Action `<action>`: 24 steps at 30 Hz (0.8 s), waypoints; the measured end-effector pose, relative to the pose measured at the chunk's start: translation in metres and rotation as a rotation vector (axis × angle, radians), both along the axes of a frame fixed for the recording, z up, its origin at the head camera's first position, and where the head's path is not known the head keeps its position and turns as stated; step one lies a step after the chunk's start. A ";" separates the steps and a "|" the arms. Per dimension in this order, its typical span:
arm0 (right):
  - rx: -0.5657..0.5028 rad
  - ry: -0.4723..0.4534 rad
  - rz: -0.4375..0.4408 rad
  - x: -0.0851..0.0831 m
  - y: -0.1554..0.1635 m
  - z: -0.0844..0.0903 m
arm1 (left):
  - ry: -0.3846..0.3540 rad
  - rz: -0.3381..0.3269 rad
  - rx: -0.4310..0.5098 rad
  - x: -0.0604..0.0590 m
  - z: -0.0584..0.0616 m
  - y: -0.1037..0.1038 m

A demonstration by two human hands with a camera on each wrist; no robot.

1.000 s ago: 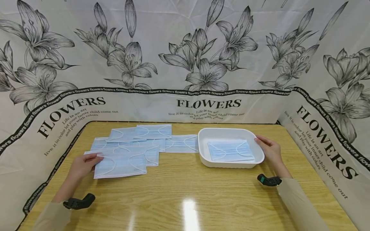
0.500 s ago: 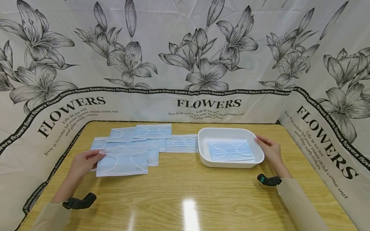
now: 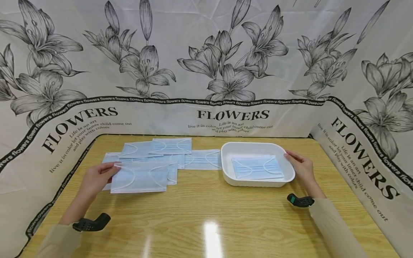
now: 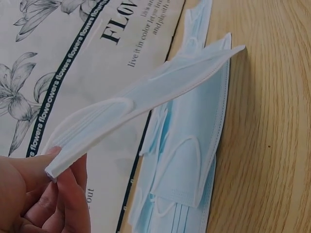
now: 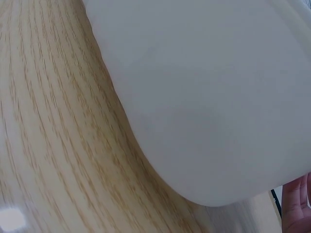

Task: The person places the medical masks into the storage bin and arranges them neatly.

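Observation:
My left hand pinches the left edge of a light blue face mask and holds it lifted just above the pile of several blue masks on the left of the wooden table. The left wrist view shows that mask raised off the stack, its edge pinched between thumb and fingers. My right hand rests against the right rim of the white tray, in which one blue mask lies flat. The right wrist view shows the tray's white wall close up.
A floral cloth printed "FLOWERS" walls in the table at the back and both sides. The wooden tabletop stretches bare in front, with a glare spot. Black wrist mounts sit on both forearms.
My left hand has lifted the front mask off the pile and carried it slightly to the right. The right hand and tray have stayed put.

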State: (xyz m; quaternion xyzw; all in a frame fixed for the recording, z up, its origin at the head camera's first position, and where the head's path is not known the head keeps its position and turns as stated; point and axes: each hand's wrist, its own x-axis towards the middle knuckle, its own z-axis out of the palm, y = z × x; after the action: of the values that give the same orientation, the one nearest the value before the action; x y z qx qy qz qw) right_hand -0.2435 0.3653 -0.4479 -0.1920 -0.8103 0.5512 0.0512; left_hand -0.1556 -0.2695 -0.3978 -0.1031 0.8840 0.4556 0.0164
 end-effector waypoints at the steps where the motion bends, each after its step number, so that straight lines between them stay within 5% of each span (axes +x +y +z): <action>1: -0.006 0.002 -0.002 0.000 0.000 0.000 | 0.012 -0.003 0.000 -0.001 0.000 0.001; 24: -0.016 -0.001 -0.010 -0.001 -0.001 0.002 | 0.056 0.018 0.055 -0.014 0.008 0.029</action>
State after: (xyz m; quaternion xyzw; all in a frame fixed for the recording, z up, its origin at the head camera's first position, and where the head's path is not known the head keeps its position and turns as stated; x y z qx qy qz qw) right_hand -0.2444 0.3646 -0.4457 -0.1966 -0.8050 0.5574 0.0521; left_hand -0.1693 -0.2404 -0.3897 -0.0977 0.8704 0.4824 -0.0097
